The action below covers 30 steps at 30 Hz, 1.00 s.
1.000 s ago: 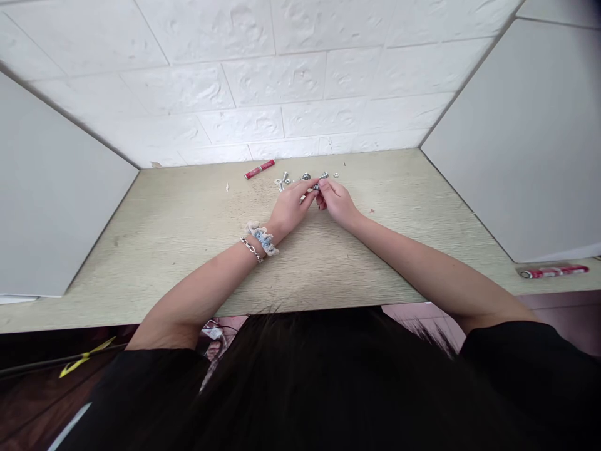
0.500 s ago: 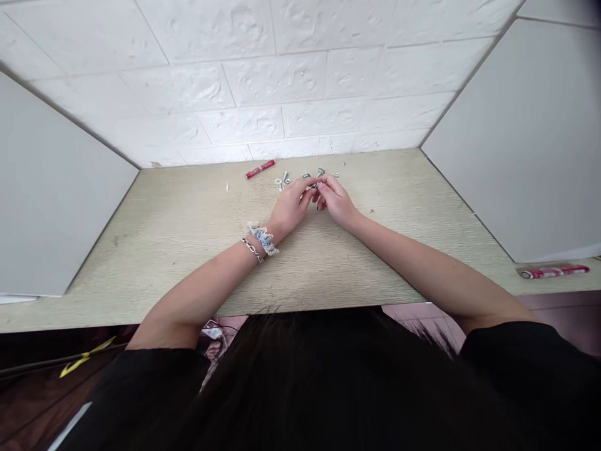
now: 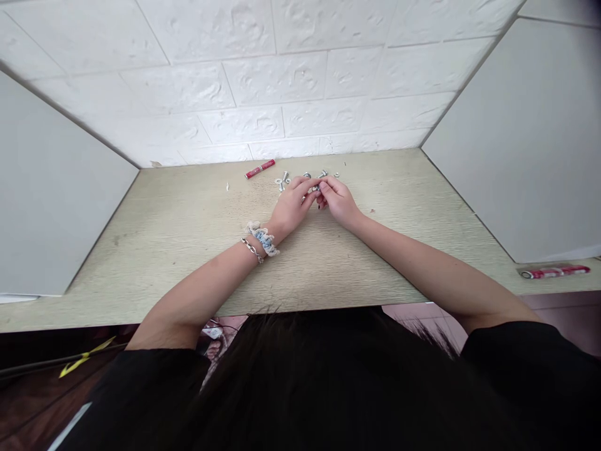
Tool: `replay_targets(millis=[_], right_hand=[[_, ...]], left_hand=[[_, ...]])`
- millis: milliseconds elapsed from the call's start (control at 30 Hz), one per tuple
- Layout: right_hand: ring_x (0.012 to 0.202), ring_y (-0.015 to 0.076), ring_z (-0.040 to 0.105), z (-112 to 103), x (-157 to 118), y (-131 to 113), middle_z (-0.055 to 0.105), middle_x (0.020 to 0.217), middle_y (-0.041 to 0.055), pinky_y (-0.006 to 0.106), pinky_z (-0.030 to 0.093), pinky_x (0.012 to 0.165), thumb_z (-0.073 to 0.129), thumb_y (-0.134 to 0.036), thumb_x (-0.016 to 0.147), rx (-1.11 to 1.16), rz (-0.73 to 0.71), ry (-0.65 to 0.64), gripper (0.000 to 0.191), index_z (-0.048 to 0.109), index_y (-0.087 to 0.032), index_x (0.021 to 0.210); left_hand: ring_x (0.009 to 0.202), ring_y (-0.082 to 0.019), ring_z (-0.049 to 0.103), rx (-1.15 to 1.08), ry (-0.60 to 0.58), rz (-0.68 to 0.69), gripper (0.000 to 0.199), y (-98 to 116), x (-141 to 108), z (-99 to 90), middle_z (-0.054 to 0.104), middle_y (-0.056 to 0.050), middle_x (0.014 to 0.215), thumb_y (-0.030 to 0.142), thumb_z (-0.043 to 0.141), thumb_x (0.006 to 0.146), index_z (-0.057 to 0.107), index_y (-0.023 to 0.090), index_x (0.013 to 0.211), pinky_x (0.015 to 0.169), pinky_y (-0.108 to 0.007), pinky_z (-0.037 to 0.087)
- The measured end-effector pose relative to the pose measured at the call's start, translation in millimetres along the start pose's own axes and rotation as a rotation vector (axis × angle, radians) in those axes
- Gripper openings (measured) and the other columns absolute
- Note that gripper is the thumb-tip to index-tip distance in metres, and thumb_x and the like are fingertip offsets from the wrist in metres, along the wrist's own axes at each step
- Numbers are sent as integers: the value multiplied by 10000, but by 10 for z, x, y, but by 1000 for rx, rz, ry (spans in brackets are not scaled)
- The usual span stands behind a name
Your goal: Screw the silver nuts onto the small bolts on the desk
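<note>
Over the back half of the table, my left hand (image 3: 293, 203) and my right hand (image 3: 340, 202) meet at the fingertips, both closed in a pinch. Between them shows a small shiny metal fastener (image 3: 316, 188), mostly covered by fingers, so I cannot tell whether it is a bolt, a nut or both. Just behind the fingers lies a silver bolt (image 3: 323, 173), with a round metal piece (image 3: 307, 175) to its left. Close by my left hand are another bolt (image 3: 285, 176) and a flat washer (image 3: 277, 181). A nut (image 3: 337, 175) rests beyond my right hand.
A red marker-like tube (image 3: 260, 169) lies at the back of the pale wooden table (image 3: 188, 219). Another red tube (image 3: 554, 272) is at the right front edge. A white brick-patterned wall (image 3: 300, 81) rises behind; grey panels (image 3: 521, 144) bound both sides.
The bolt behind the fingers shows at a different angle and slightly further right. My fingers have shifted a little around the metal fastener, and both hands stay together.
</note>
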State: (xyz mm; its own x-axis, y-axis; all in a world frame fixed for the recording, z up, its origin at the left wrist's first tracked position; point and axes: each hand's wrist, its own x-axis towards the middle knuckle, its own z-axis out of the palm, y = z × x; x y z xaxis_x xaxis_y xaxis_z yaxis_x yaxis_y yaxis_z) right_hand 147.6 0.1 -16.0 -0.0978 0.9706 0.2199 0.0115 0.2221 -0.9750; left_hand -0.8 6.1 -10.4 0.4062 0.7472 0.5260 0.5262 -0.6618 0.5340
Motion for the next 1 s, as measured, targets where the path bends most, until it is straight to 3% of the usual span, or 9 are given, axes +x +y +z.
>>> replay_targets(millis=[433, 633, 800, 1000], right_hand=[[531, 77, 484, 4, -5, -21, 512, 629, -38, 211, 425, 514, 543, -429, 916, -21, -14, 67, 271, 515, -191, 789], [530, 73, 488, 4, -7, 24, 518, 655, -41, 210, 429, 509, 531, -612, 867, -26, -64, 64, 405, 501, -208, 847], [511, 74, 483, -3, 4, 38, 526, 664, -37, 221, 425, 499, 485, -800, 735, -47, 4, 73, 590, 455, -215, 808], [543, 95, 485, -13, -6, -5, 472, 585, -18, 232, 417, 535, 399, -820, 758, -131, 5, 29, 642, 485, -188, 696]], left_hand=[[1010, -173, 643, 37, -55, -44, 298, 28, 2, 2, 696, -66, 1095, 202, 506, 945, 613, 196, 1223, 917, -302, 505], [984, -158, 661, 73, -72, -77, 334, 66, -1, -9, 713, -53, 1073, 206, 477, 965, 580, 197, 1282, 908, -284, 513], [1007, -159, 660, 53, -30, -74, 318, 25, -8, 20, 709, -63, 1105, 216, 493, 959, 593, 182, 1259, 919, -294, 520], [1014, -163, 657, 48, -17, -53, 321, 18, -21, 25, 706, -56, 1126, 223, 495, 955, 596, 197, 1259, 919, -309, 525]])
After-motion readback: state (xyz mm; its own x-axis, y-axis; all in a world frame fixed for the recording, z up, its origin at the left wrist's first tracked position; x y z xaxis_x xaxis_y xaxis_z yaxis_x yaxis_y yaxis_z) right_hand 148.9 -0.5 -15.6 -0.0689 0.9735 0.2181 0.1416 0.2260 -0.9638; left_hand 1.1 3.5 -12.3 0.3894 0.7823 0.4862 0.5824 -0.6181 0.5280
